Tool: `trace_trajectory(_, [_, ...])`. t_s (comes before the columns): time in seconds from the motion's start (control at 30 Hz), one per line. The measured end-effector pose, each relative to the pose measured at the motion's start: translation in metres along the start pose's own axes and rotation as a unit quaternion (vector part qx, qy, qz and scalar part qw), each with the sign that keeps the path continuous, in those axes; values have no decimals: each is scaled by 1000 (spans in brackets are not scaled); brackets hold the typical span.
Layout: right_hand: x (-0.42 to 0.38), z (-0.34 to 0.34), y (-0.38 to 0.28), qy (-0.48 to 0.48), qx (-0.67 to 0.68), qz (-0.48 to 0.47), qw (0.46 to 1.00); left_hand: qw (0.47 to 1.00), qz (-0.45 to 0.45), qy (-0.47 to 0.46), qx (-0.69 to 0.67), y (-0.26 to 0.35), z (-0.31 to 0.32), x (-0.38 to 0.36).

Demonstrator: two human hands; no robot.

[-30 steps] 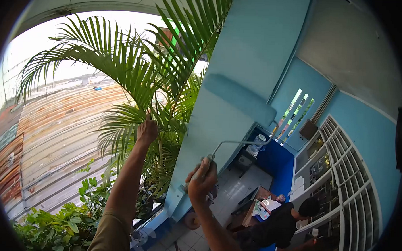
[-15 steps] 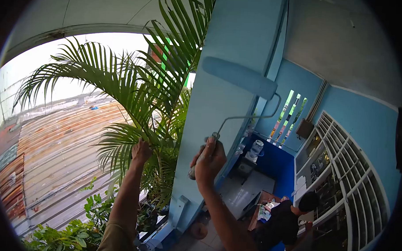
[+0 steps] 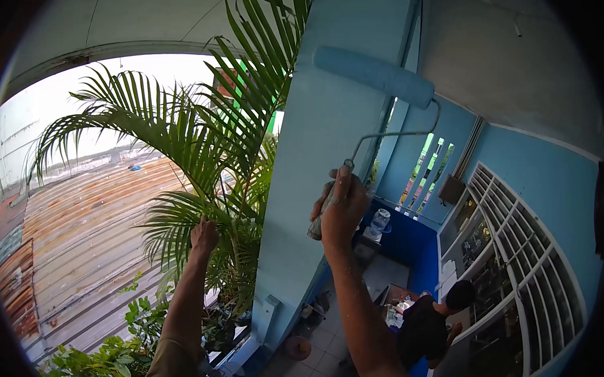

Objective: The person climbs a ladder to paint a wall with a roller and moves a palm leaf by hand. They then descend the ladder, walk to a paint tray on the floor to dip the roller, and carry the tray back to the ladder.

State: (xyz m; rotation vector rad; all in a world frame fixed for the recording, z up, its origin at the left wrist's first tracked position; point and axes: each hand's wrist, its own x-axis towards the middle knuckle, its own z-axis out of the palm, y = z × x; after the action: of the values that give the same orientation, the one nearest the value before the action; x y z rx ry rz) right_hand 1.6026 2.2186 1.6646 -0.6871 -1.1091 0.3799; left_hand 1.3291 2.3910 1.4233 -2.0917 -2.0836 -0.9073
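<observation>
My right hand (image 3: 344, 206) is wrapped round the handle of a paint roller (image 3: 376, 77). Its light blue sleeve lies slantwise in front of the blue pillar (image 3: 303, 149), overlapping the upper face and right edge in this view. The bent wire frame runs down from the sleeve's right end to the paint-smeared handle. On the left, my left hand (image 3: 204, 237) is closed at the palm frond (image 3: 175, 214), fingers curled where the leaflets come together. Leaves partly hide the fingertips.
A person in dark clothes (image 3: 423, 332) is at lower right, beside a table with things on it and barred windows (image 3: 513, 229). A water bottle (image 3: 380, 221) stands farther back. Beyond the palm spreads a rusty corrugated roof (image 3: 94, 234). Leafy plants (image 3: 96, 354) grow below.
My right hand and the roller have moved right, with the sleeve slightly higher at its right end. My left hand has shifted slightly left and down with the view.
</observation>
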Motion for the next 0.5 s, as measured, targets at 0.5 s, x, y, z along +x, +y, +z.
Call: trace_trajectory(0.5, [-273, -111, 109, 16, -45, 275, 960, 999, -5, 40, 6, 3, -11, -1])
